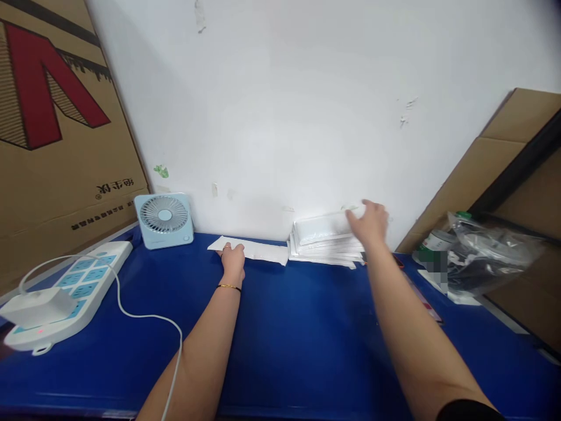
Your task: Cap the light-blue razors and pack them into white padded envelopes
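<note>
My left hand is closed on the left part of a long, flat white folded sheet, which looks like paper or tissue. The sheet lies along the foot of the wall. Beside its right end is a stack of flat white pieces, their edges slightly uneven. A shiny, clear-wrapped white packet rests on top, tilted toward me. Over the packet's right end, my right hand has its thumb and fingers apart. Whether its thumb touches the wrapping, I cannot tell.
On the left of the blue table stand a light blue fan and a white power strip with a plugged-in charger. Its white cable crosses my left forearm. Cardboard flanks the left; a clear plastic bag sits right.
</note>
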### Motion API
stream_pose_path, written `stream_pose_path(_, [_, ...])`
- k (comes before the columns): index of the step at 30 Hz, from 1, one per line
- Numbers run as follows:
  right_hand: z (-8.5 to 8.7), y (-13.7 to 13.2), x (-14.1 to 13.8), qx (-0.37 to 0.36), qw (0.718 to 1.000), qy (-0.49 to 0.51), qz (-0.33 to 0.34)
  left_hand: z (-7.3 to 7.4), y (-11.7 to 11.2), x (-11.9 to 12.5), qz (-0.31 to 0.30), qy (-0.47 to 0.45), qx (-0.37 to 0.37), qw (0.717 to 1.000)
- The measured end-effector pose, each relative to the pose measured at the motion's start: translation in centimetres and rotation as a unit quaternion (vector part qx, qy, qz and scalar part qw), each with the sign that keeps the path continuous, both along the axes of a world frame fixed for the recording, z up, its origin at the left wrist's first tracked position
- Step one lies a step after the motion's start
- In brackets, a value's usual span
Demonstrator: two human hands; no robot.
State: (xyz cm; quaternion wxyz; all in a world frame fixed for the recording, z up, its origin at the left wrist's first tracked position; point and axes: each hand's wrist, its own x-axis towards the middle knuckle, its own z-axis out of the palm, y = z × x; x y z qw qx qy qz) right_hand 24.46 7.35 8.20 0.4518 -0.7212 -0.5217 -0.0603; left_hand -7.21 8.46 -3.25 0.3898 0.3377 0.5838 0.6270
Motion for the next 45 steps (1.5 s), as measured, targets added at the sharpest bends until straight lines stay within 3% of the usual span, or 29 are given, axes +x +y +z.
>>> stream_pose_path(2, [0.2,0.1,4.3,-0.072,0.992,-0.007,-0.104,0.3,-0.7,0.5,0.039,0.109,-0.016,0.993])
stream_pose_path(3, [0.1,0.3,5.8,-0.121,0.986,-0.011,-0.112,0.3,-1.1,0.6,0.051,0.200,-0.016,0.978])
stream_pose_path(5, [-0.2,0.6,7.5,-0.176,0.978,-0.032,-0.103,0.1,-1.7,0.9,0.039,0.387,-0.004,0.921])
stream_pose_path(7, [-0.1,0.9,7.6,-0.160,0.982,-0.059,-0.079,-0.4,-1.8,1.1,-0.025,0.492,0.007,0.870])
stream_pose_path(10, [1.0,0.8,6.2,-0.060,0.997,-0.038,-0.016,-1.6,-1.3,1.2,-0.111,0.532,0.012,0.839])
stream_pose_path(14, [3.1,-0.1,3.6,0.035,0.995,0.029,0.088,-1.9,-0.6,1.2,-0.072,0.534,0.023,0.842])
stream_pose_path(16, [3.8,-1.0,2.5,0.081,0.982,0.079,0.152,-0.9,-1.0,1.5,-0.037,0.518,0.043,0.854])
stream_pose_path(18, [4.2,-2.1,1.5,0.140,0.954,0.160,0.212,0.6,-2.0,2.3,-0.055,0.460,0.046,0.885])
stream_pose_path(19, [4.3,-2.8,1.0,0.167,0.933,0.209,0.242,1.3,-2.8,2.9,-0.108,0.405,0.030,0.907])
stream_pose_path(20, [4.3,-3.5,0.6,0.186,0.908,0.258,0.272,2.0,-3.7,3.6,-0.198,0.333,0.002,0.922])
stream_pose_path(21, [4.1,-4.3,0.2,0.198,0.881,0.309,0.299,2.5,-4.7,4.5,-0.324,0.250,-0.031,0.912])
stream_pose_path(22, [3.8,-5.2,-0.1,0.202,0.853,0.356,0.323,2.8,-5.7,5.4,-0.458,0.158,-0.046,0.874])
stream_pose_path(23, [3.2,-6.1,-0.5,0.193,0.827,0.400,0.344,2.8,-6.6,6.3,-0.573,0.069,-0.050,0.815])
stream_pose_path(24, [2.5,-7.0,-0.7,0.183,0.803,0.440,0.357,2.7,-7.5,7.2,-0.643,-0.005,-0.039,0.764])
stream_pose_path(25, [1.5,-7.8,-0.9,0.155,0.784,0.473,0.371,2.6,-8.2,8.0,-0.671,-0.064,-0.013,0.739])
stream_pose_path(27, [-0.9,-9.1,-1.0,0.081,0.757,0.517,0.392,2.2,-8.9,9.2,-0.635,-0.168,0.062,0.751])
stream_pose_path(30, [-5.0,-10.1,-0.7,-0.020,0.753,0.545,0.368,2.5,-8.6,9.5,-0.474,-0.293,0.165,0.814])
stream_pose_path(32, [-7.2,-10.2,-0.5,-0.095,0.757,0.534,0.364,3.1,-8.0,9.1,-0.376,-0.340,0.195,0.839])
stream_pose_path(35, [-9.5,-10.1,-0.3,-0.202,0.768,0.474,0.380,3.8,-7.3,8.4,-0.287,-0.367,0.183,0.865])
stream_pose_path(37, [-10.4,-10.1,-0.2,-0.248,0.789,0.421,0.373,4.0,-7.1,8.1,-0.250,-0.371,0.159,0.880])
stream_pose_path(40, [-10.8,-10.1,0.4,-0.270,0.845,0.315,0.338,4.4,-7.3,7.9,-0.204,-0.353,0.158,0.899])
stream_pose_path(43, [-10.7,-10.2,0.9,-0.238,0.897,0.163,0.336,5.2,-7.6,7.7,-0.167,-0.329,0.183,0.911])
stream_pose_path(45, [-10.8,-10.1,0.6,-0.215,0.900,0.066,0.372,5.8,-7.9,7.5,-0.152,-0.322,0.188,0.915])
